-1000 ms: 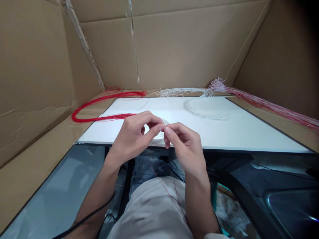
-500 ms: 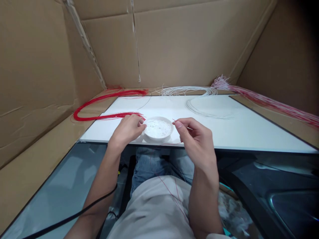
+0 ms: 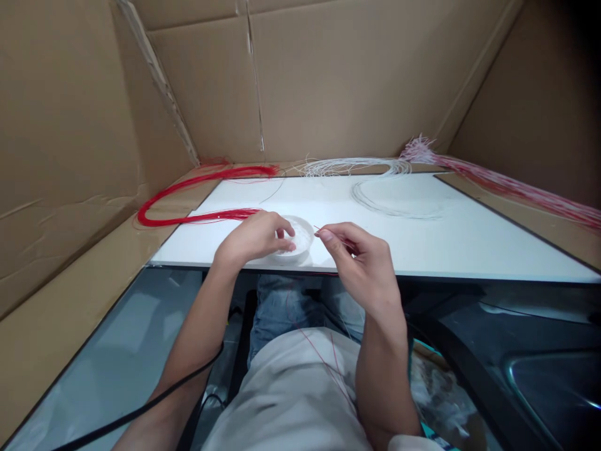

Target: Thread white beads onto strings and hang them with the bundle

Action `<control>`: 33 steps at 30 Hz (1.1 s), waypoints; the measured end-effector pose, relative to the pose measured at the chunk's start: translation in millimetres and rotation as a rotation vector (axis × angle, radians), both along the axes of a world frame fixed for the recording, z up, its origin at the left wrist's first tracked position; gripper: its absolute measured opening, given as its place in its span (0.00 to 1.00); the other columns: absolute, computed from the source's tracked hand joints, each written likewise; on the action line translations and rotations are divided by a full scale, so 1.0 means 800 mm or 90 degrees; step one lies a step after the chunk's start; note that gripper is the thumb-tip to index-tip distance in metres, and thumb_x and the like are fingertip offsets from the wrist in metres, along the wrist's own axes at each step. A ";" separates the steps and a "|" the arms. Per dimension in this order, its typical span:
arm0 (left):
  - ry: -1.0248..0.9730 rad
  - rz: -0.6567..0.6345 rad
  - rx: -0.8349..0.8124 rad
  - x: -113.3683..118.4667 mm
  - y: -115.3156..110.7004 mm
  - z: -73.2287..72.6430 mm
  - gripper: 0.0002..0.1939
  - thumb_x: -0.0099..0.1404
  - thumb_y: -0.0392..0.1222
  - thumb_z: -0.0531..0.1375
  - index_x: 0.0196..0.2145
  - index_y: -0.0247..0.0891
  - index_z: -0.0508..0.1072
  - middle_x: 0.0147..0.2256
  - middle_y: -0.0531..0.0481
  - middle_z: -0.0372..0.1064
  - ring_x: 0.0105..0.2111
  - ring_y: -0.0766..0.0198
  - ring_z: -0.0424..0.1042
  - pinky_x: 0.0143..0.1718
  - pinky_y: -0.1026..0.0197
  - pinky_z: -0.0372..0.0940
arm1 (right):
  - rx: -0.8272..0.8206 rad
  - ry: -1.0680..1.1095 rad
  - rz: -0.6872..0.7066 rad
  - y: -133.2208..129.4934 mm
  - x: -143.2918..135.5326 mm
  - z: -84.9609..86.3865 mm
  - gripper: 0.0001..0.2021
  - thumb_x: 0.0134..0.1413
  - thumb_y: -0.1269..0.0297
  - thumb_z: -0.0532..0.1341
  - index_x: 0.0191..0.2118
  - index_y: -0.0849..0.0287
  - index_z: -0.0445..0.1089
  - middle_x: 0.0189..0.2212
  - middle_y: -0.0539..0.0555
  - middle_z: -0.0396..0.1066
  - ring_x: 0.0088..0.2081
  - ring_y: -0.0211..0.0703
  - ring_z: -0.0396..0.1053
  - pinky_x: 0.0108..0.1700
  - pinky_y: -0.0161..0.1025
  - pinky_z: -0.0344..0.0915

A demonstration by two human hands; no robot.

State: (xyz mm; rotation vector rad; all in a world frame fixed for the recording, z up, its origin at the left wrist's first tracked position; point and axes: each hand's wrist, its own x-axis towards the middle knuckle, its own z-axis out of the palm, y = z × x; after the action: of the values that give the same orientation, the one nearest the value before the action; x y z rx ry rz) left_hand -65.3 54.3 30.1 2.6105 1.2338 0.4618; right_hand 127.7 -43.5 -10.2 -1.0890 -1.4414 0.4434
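A white bowl (image 3: 305,249) filled with small white pieces (image 3: 300,237) stands near the front edge of the white tabletop. My left hand (image 3: 258,237) reaches over its left side, thumb and forefinger apart above the pieces. Just right of the bowl, my right hand (image 3: 359,250) pinches a thin red wire (image 3: 317,230), whose tip pokes out past the fingertips. Long red strands (image 3: 314,347) hang down across my shirt. Behind my left hand lies a curved bundle of red wires (image 3: 188,219), its near end partly hidden by that hand.
White wires (image 3: 357,166) lie loosely coiled at the back of the tabletop (image 3: 469,244). A red-and-white wire bundle (image 3: 511,186) runs along the right. Cardboard walls (image 3: 338,81) enclose the back and sides. A black cable (image 3: 141,407) crosses my left forearm.
My left hand has moved right, from the bowl's left rim to over the white pieces. My right hand has shifted slightly left toward the bowl, still holding the red wire.
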 end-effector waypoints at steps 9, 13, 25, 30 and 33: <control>-0.092 -0.043 0.041 0.002 0.001 -0.009 0.06 0.64 0.33 0.66 0.36 0.37 0.85 0.34 0.48 0.80 0.33 0.63 0.75 0.36 0.63 0.64 | -0.039 0.017 0.052 0.006 -0.010 -0.001 0.12 0.69 0.57 0.61 0.35 0.57 0.74 0.29 0.48 0.73 0.30 0.36 0.66 0.33 0.36 0.59; -0.216 -0.110 0.067 -0.004 -0.005 -0.011 0.06 0.68 0.34 0.65 0.37 0.38 0.84 0.35 0.49 0.80 0.35 0.65 0.76 0.38 0.64 0.65 | -0.062 0.050 0.068 0.012 -0.017 -0.003 0.13 0.69 0.57 0.61 0.34 0.58 0.73 0.27 0.48 0.72 0.26 0.35 0.62 0.31 0.37 0.57; -0.426 -0.234 0.203 0.004 -0.032 -0.003 0.08 0.70 0.46 0.68 0.37 0.41 0.85 0.33 0.49 0.81 0.32 0.67 0.77 0.34 0.65 0.70 | 0.004 0.248 0.160 0.004 -0.030 0.002 0.12 0.59 0.66 0.64 0.23 0.56 0.70 0.35 0.51 0.73 0.36 0.41 0.73 0.43 0.41 0.70; -0.456 -0.260 0.270 0.011 -0.040 -0.004 0.03 0.68 0.40 0.69 0.38 0.42 0.86 0.34 0.49 0.81 0.32 0.69 0.78 0.35 0.67 0.71 | 0.027 0.278 0.148 -0.001 -0.032 0.004 0.13 0.60 0.69 0.63 0.23 0.56 0.69 0.35 0.51 0.72 0.38 0.40 0.73 0.44 0.40 0.70; -0.459 -0.259 0.274 0.012 -0.043 -0.004 0.04 0.68 0.38 0.69 0.40 0.42 0.86 0.34 0.50 0.81 0.33 0.69 0.78 0.35 0.67 0.72 | 0.030 0.282 0.140 -0.002 -0.032 0.005 0.13 0.60 0.70 0.63 0.23 0.56 0.69 0.34 0.51 0.72 0.38 0.40 0.72 0.45 0.40 0.70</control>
State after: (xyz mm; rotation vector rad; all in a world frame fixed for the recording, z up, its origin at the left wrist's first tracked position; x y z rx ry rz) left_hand -55.6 20.0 26.8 2.5073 0.3876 1.5289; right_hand 101.7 -45.1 -6.5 -0.7358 -1.1707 0.7525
